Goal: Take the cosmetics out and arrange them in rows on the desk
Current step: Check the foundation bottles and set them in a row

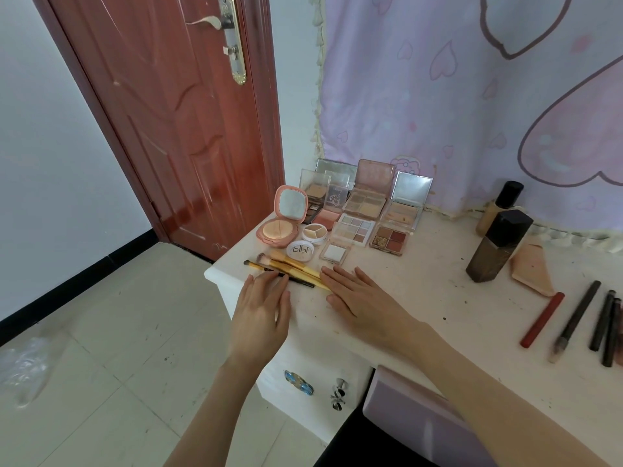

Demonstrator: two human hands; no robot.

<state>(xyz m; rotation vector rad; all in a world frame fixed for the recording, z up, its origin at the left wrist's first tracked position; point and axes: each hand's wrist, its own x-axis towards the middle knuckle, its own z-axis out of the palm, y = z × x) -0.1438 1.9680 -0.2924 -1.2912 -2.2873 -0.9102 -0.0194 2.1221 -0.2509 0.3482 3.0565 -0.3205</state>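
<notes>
1. The left hand [261, 310] lies flat with straight fingers, tips on the dark ends of the thin makeup brushes with yellow handles [290, 267].
2. The right hand [362, 303] is flat too, fingers straight, touching the yellow handle ends. Neither hand holds anything.
3. The brushes lie near the left corner of the white desk [421, 298], long way slanted, soft tips toward the left edge.
4. Behind them sit open shiny makeup cases, like the round pink compact with a mirror [283, 219].
5. Thin dark pencils [603, 326] lie near the right edge.
</notes>
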